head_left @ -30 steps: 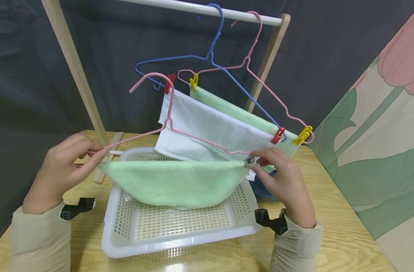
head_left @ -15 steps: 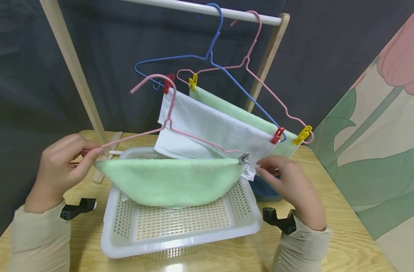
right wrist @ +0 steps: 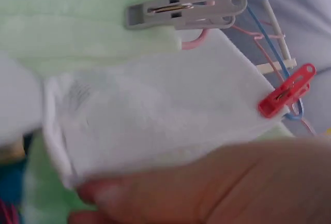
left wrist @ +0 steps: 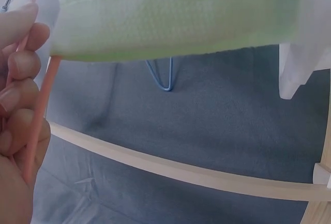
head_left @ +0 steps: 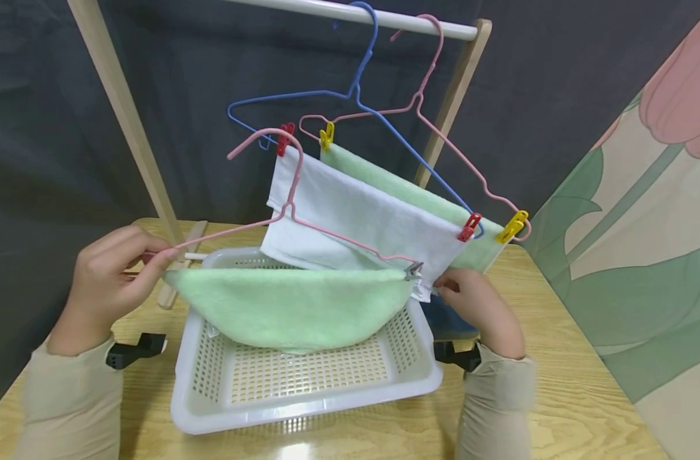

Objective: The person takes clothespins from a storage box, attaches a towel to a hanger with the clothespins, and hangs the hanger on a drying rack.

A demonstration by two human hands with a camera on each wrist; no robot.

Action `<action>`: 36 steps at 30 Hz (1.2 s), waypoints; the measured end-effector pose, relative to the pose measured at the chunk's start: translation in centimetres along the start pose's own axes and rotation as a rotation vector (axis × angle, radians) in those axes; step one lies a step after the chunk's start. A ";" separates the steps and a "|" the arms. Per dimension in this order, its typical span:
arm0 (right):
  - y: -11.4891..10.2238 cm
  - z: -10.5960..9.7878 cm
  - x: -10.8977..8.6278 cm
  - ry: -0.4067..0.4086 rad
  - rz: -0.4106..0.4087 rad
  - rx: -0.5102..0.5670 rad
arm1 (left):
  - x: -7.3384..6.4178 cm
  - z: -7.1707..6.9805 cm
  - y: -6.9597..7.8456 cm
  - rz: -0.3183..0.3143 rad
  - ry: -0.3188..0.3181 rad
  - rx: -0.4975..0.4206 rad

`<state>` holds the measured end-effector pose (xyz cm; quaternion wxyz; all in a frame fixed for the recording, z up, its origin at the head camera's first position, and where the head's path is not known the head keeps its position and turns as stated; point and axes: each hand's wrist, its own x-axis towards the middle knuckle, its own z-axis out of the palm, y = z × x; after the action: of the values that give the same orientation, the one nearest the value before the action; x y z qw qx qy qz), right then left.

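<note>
My left hand (head_left: pixel 111 275) grips the left end of a pink clothes hanger (head_left: pixel 295 185), its fingers curled round the wire. A green towel (head_left: pixel 292 306) is draped over the hanger's lower bar, sagging above the basket. A grey clothespin (right wrist: pixel 186 13) clamps the towel at the hanger's right end. My right hand (head_left: pixel 482 306) is at the lower corner of a hanging white towel (head_left: pixel 356 211), above a dark blue container (head_left: pixel 450 322). In the right wrist view, its thumb and finger are apart beside the towel's edge, with nothing seen between them; the fingertips are partly hidden in the head view.
A white perforated basket (head_left: pixel 304 407) stands on the wooden table. From the rack's white rail (head_left: pixel 327 9) hang a blue hanger (head_left: pixel 407 153) with red clothespins (head_left: pixel 469 227) and another pink hanger (head_left: pixel 459 156), whose yellow clothespins (head_left: pixel 512 227) hold a second green towel.
My right hand has let go of the grey clothespin, drawn back to the right, then moved in behind the white towel's corner. The left hand keeps its grip on the hanger.
</note>
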<state>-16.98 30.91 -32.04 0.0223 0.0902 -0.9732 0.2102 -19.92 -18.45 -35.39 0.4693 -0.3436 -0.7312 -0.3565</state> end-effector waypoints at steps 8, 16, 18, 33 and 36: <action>1.9 0.4 0.8 -0.032 0.059 0.030 | 0.3 0.2 -0.1 0.020 -0.010 -0.005; 3.8 1.2 1.3 -0.049 -0.027 0.060 | 0.1 0.2 -0.1 0.028 -0.024 0.000; 4.3 1.6 1.5 -0.054 -0.049 0.070 | 0.1 0.1 -0.2 0.029 -0.027 0.000; 5.7 3.9 2.8 -0.049 -0.067 0.056 | 0.0 0.2 -0.1 0.006 -0.048 0.014; 6.0 4.5 3.0 -0.044 -0.064 0.036 | 0.0 0.2 -0.1 0.004 -0.045 0.012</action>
<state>-21.10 33.89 -38.33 0.0060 0.1263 -0.9662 0.2246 -20.09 -18.27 -35.43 0.4556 -0.3502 -0.7428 -0.3434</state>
